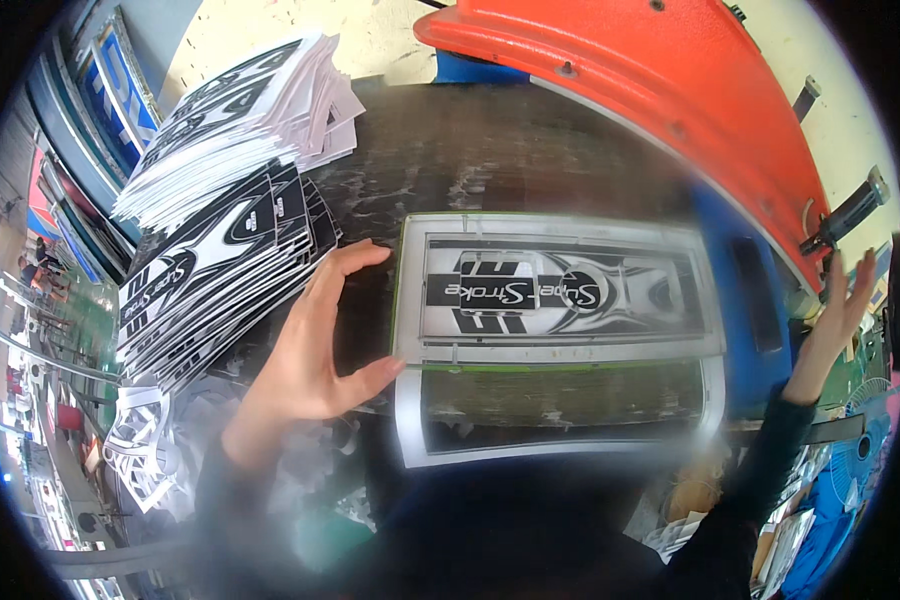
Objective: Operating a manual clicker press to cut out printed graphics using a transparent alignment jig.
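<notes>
A rectangular cutting die (560,354) with a clear plate and green edging lies on the dark worktable. Through it shows a black-and-white printed sheet (610,290). My left hand (315,350) is at the die's left side, thumb and fingers spread; the thumb tip appears to meet the lower left corner. Out to the right, my right hand (832,325) is raised with fingers stretched out, just below the black handle (850,215) of a large red machine arm (630,70); contact with the handle cannot be made out. A white cut-out border (470,456) sticks out on the near side.
Left of the die stands a fanned stack of black-and-white printed sheets (220,260), with another tall stack (240,120) behind it. White paper scraps (145,450) hang at the lower left. A blue surface (735,330) borders the worktable (450,140) on the right, near a blue fan (865,450).
</notes>
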Tool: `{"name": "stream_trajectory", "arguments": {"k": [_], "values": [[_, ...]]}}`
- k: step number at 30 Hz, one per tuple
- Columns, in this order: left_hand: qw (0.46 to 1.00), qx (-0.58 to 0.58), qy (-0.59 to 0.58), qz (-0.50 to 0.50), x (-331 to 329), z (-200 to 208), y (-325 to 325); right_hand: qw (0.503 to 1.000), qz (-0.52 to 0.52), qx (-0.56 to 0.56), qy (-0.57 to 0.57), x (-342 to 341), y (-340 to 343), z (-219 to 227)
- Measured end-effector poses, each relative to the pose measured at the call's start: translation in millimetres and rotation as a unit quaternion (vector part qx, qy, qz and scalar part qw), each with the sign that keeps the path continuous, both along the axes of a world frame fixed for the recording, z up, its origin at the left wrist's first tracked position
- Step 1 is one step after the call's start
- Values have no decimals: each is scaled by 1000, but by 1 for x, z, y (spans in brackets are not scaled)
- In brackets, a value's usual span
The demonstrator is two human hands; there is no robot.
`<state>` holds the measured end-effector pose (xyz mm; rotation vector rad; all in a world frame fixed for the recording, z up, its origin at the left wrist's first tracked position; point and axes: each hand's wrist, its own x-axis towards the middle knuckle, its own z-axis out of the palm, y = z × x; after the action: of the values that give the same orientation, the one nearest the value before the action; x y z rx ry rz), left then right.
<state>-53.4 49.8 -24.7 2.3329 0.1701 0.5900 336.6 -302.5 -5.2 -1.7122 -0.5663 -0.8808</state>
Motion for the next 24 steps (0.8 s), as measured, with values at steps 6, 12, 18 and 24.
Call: {"name": "stream_trajectory", "arguments": {"k": [6, 12, 18, 24], "values": [[996, 80, -46, 5, 1, -2, -3, 924, 244, 195, 222, 77, 0, 70], [990, 107, -89, 23, -7, 1, -7, 946, 147, 212, 197, 65, 19, 70], [986, 109, -119, 31, -4, 2, -7, 949, 161, 192, 192, 26, 19, 70], [977, 152, -148, 23, 1, 17, -22, 931, 236, 197, 198, -32, 34, 56]]}}
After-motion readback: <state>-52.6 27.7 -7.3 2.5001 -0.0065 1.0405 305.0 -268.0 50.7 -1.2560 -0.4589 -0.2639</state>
